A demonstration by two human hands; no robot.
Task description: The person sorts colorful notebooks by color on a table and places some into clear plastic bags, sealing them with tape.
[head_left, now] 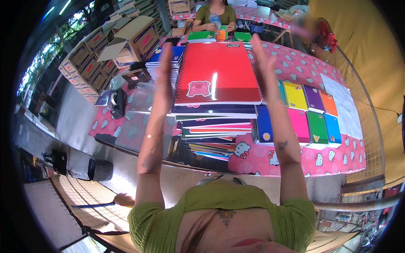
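A tall stack of spiral notebooks (215, 121) rises at the table's near edge, its lower layers in several colors and unevenly lined up. On top lies a large red notebook (223, 63) with a pink pig on its cover and a spiral binding on its left side. My left hand (165, 74) is upright and open along the left side of the stack, slightly blurred. My right hand (265, 69) stands likewise along the right side, fingers stretched out. The palms face each other across the red notebook; whether they touch its edges I cannot tell.
Blue notebooks (172, 54) are piled left of the stack; smaller notebooks (296, 96) stand in rows at right. A tape dispenser (119, 102) sits on the pink patterned table (350, 158). Cardboard boxes (139, 40) fill the left; a person (216, 16) sits opposite. A red fan (325, 36) stands far right.
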